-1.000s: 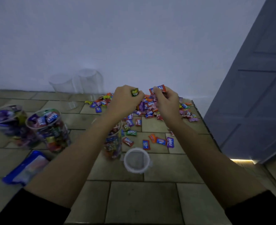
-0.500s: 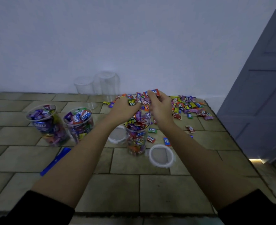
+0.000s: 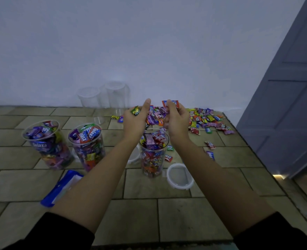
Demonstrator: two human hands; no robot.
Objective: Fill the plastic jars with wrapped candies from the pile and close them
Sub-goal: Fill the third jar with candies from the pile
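- Open jar (image 3: pixel 153 156): clear plastic, upright on the tiled surface (image 3: pixel 185 213), no lid. It is filled with mixed wrapped candies nearly to the rim.
- Left hand (image 3: pixel 135 123): above and just left of the open jar's mouth, seen from the back. The fingers are curled round a green candy (image 3: pixel 135 110) and the thumb is straight up.
- Right hand (image 3: pixel 178 121): above and just right of the same mouth. The thumb and fingertips pinch a red-and-blue candy (image 3: pixel 170 103), and the other fingers are curled.
- First filled jar (image 3: pixel 48 147): far left, upright and uncapped, with candies heaped to the rim.
- Second filled jar (image 3: pixel 86 147): just beside the first, upright and uncapped, heaped above the rim.
- Empty jars (image 3: pixel 116 96): two clear ones stand side by side at the wall behind the hands. Whether they are capped cannot be told.
- White lid (image 3: pixel 179 175): lies flat on the surface just right of the open jar, hollow side up.
- Second lid (image 3: pixel 134 157): left of the open jar and mostly hidden by the left forearm.
- Candy pile (image 3: pixel 205 120): spread along the far right of the surface, beyond the hands. A few strays (image 3: pixel 210 145) lie nearer, to the right of the open jar.
- Blue packet (image 3: pixel 58 186): flat on the surface in front of the filled jars.
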